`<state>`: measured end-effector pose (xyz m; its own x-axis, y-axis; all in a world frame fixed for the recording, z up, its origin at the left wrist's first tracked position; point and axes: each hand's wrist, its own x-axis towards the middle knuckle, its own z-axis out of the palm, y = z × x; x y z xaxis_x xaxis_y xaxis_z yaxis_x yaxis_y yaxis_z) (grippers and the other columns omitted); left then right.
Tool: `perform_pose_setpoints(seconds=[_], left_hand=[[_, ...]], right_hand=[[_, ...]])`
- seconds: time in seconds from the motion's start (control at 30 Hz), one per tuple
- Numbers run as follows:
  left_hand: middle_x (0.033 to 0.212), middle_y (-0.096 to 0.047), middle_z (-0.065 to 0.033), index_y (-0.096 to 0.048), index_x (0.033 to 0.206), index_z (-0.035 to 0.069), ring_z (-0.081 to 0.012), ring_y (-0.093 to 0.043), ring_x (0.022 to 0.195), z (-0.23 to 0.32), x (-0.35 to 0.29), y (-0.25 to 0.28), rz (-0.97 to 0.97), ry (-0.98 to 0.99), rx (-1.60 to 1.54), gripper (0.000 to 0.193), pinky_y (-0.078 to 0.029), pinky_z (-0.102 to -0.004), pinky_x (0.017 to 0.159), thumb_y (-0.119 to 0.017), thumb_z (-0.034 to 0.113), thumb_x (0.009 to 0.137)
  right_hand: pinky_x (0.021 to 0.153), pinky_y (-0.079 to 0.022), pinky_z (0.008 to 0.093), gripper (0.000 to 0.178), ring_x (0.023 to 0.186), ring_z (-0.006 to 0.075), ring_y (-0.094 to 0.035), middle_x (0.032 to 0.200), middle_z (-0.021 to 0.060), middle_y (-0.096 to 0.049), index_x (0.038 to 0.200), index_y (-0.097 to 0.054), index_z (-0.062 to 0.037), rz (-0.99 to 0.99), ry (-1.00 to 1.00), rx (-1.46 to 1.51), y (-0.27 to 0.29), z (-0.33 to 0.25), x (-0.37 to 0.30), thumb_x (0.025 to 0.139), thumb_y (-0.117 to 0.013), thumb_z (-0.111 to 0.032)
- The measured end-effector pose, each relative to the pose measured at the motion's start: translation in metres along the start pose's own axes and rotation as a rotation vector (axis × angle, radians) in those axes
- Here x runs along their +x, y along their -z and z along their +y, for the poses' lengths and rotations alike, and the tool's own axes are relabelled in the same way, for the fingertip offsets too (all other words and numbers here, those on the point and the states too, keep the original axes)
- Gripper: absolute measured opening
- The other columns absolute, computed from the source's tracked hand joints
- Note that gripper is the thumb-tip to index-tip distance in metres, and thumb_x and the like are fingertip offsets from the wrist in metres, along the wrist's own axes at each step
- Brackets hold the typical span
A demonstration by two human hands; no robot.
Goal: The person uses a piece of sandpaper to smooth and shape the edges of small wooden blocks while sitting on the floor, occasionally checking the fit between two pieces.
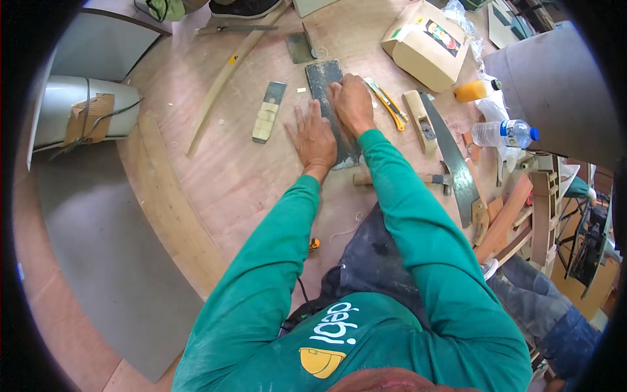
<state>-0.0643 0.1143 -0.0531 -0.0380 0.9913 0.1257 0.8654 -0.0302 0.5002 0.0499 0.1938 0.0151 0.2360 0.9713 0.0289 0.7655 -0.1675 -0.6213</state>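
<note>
A long dark rectangular slab (pixel 323 78), dusty and worn like a sharpening stone, lies on the wooden board in front of me. My left hand (pixel 315 140) rests at its left edge, palm down with fingers stretched out. Over the slab's right side my right hand (pixel 353 106) is closed, fingers curled down; whatever they grip is hidden. To the left lies a flat blade (pixel 267 112) wrapped partly in tan tape. A yellow utility knife (pixel 387 102) and a wooden hand plane (pixel 420 121) are right of my right hand. Below the slab, a hammer (pixel 398 179) sits beneath my right forearm.
A handsaw (pixel 457 166) lies beyond the plane. Farther right are a water bottle (pixel 504 134), an orange drink bottle (pixel 477 90) and a cardboard box (pixel 428 44). A curved wooden strip (pixel 235 68) and a dark metal plate (pixel 300 47) lie at the far side. Another person's legs (pixel 542 294) show at right.
</note>
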Motion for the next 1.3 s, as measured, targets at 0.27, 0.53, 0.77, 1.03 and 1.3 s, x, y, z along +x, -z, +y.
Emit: perform_pose_setpoints(seconds=[0.27, 0.53, 0.77, 1.03, 1.3], left_hand=[[0.171, -0.045, -0.0038, -0.043, 0.165, 0.013, -0.0350, -0.025, 0.164, -0.001, -0.001, -0.001, -0.005, 0.001, -0.011, 0.057, -0.008, -0.0675, 0.130, -0.045, 0.029, 0.110], [0.171, -0.043, -0.0056, -0.043, 0.165, 0.012, -0.0353, -0.024, 0.164, 0.003, 0.002, -0.001, -0.009, -0.011, -0.019, 0.058, -0.008, -0.0669, 0.130, -0.046, 0.028, 0.109], [0.172, -0.043, -0.0058, -0.041, 0.166, 0.011, -0.0357, -0.023, 0.164, -0.001, -0.003, 0.006, -0.059, 0.026, 0.013, 0.060, -0.005, -0.0653, 0.131, -0.046, 0.027, 0.108], [0.172, -0.043, -0.0062, -0.041, 0.166, 0.011, -0.0364, -0.024, 0.164, 0.010, 0.000, 0.003, -0.044, -0.015, -0.030, 0.061, -0.005, -0.0640, 0.132, -0.047, 0.027, 0.108], [0.172, -0.042, -0.0066, -0.042, 0.166, 0.011, -0.0376, -0.024, 0.164, -0.001, 0.000, 0.009, -0.054, 0.031, -0.039, 0.061, -0.002, -0.0652, 0.132, -0.049, 0.027, 0.107]], right_hand=[[0.091, -0.054, 0.0556, 0.023, 0.105, 0.0477, -0.067, 0.111, 0.0269, -0.067, 0.106, -0.066, 0.0014, 0.053, 0.094, -0.002, -0.026, 0.014, -0.006, 0.104, -0.065, -0.022], [0.089, -0.054, 0.0566, 0.022, 0.104, 0.0491, -0.065, 0.111, 0.0265, -0.064, 0.108, -0.064, 0.0000, 0.062, 0.135, -0.058, -0.025, 0.020, -0.009, 0.104, -0.063, -0.021], [0.089, -0.054, 0.0563, 0.019, 0.104, 0.0478, -0.065, 0.109, 0.0269, -0.062, 0.106, -0.062, 0.0024, -0.035, 0.054, -0.041, -0.006, 0.032, -0.096, 0.104, -0.062, -0.016], [0.086, -0.056, 0.0567, 0.025, 0.099, 0.0473, -0.068, 0.108, 0.0269, -0.066, 0.105, -0.065, 0.0017, 0.036, 0.123, -0.071, -0.015, 0.022, 0.003, 0.105, -0.061, -0.023], [0.091, -0.054, 0.0571, 0.023, 0.104, 0.0489, -0.066, 0.111, 0.0282, -0.065, 0.106, -0.064, 0.0026, -0.052, 0.046, -0.045, -0.004, 0.032, -0.086, 0.104, -0.062, -0.020]])
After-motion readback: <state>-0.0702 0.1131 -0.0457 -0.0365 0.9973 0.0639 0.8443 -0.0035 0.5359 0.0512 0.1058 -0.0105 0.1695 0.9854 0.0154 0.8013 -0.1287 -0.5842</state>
